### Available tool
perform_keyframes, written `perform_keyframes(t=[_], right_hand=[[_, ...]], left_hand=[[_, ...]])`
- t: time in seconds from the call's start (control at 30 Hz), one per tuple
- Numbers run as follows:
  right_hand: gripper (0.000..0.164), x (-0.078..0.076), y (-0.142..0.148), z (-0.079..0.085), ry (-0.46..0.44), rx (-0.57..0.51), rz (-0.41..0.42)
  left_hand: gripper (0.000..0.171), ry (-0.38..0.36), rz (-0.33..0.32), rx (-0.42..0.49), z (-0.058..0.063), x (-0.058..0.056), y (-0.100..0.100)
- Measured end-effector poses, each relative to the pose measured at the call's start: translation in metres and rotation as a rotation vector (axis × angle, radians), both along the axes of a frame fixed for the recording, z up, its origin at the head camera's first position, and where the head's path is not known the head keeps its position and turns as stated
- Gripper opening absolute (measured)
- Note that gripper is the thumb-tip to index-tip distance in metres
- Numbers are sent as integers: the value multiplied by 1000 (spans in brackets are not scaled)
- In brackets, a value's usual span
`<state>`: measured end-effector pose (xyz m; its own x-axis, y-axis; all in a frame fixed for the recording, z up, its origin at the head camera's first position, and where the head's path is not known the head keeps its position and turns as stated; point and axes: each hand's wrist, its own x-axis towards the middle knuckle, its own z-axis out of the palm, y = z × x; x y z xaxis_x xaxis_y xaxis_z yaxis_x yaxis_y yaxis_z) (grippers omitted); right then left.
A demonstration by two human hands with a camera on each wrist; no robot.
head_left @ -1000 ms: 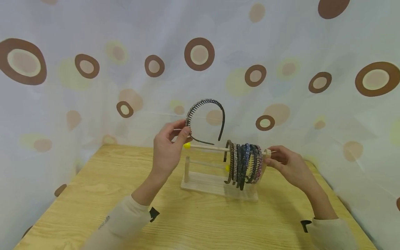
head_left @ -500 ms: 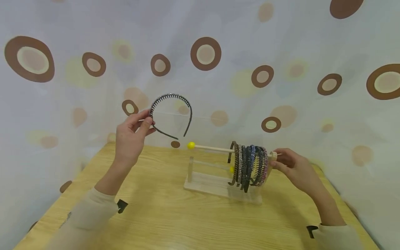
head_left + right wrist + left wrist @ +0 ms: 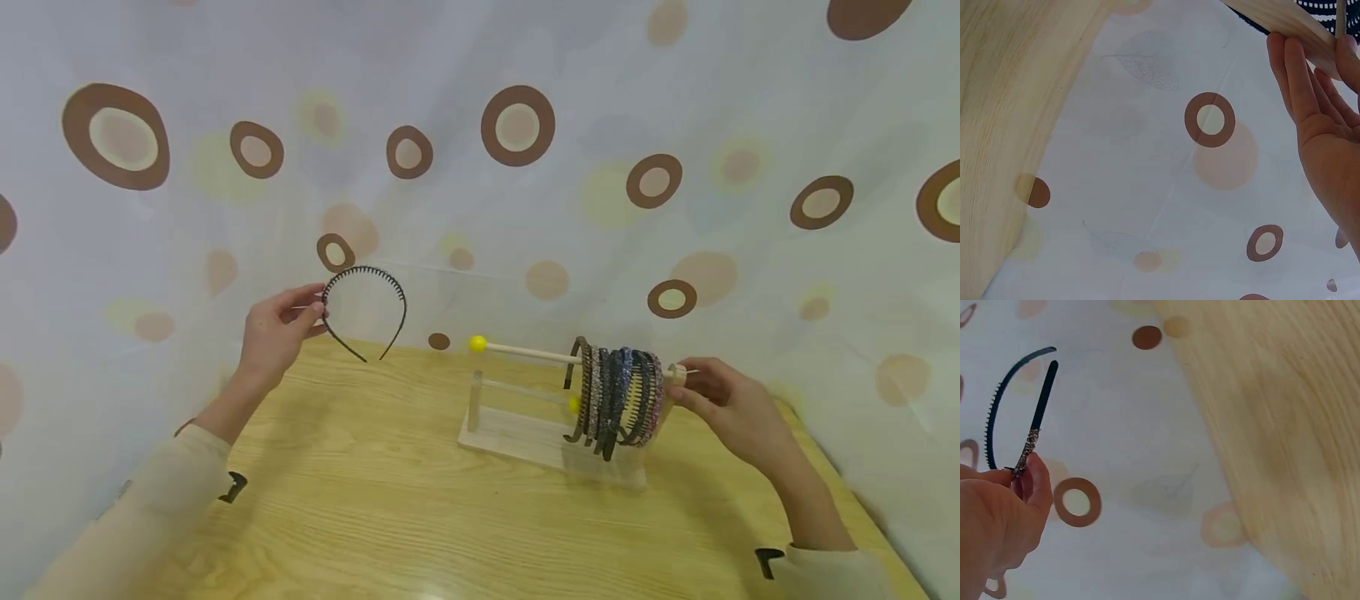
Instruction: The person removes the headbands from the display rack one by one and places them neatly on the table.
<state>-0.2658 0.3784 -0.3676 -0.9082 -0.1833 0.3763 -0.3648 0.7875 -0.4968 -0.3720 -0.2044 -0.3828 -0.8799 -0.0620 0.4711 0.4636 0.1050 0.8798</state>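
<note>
My left fingers (image 3: 1039,484) pinching a black arched headband (image 3: 1042,403), right fingers (image 3: 1300,81) gripping a pale wooden rack (image 3: 517,433), yellow-grained tabletop (image 3: 390,525) beneath.

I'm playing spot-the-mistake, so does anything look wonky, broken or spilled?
Nothing looks broken or spilled. One thing looks a little wonky: the brown headband, leftmost in the bunch of headbands on the wooden rack, has its ends sticking out leftward, while the others hang close together.
</note>
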Motion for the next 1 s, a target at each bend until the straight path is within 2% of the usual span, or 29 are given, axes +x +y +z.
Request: perform_keyframes(t=[0.23,0.33,0.43,0.57,0.73,0.83,1.0], right_hand=[[44,2,2,-2,7,-9,-7],[44,2,1,-2,4,-17,-4],[43,2,0,-2,12,-21,4],[43,1,0,-2,19,-18,9],[44,1,1,-1,9,-19,6],[42,2,2,-1,12,-20,5],[42,1,0,-4,18,-18,8]], left_hand=[[37,-132,-23,-101,-28,-30,-35],[38,-196,-7,-114,-41,-44,-54],[39,-267,24,-127,-51,-53,-68],[40,-336,56,-182,-62,-59,-82],[38,-377,76,-261,-71,-64,-93],[36,-419,119,-316,-76,-68,-98],[34,-508,179,-289,-84,-73,-109]])
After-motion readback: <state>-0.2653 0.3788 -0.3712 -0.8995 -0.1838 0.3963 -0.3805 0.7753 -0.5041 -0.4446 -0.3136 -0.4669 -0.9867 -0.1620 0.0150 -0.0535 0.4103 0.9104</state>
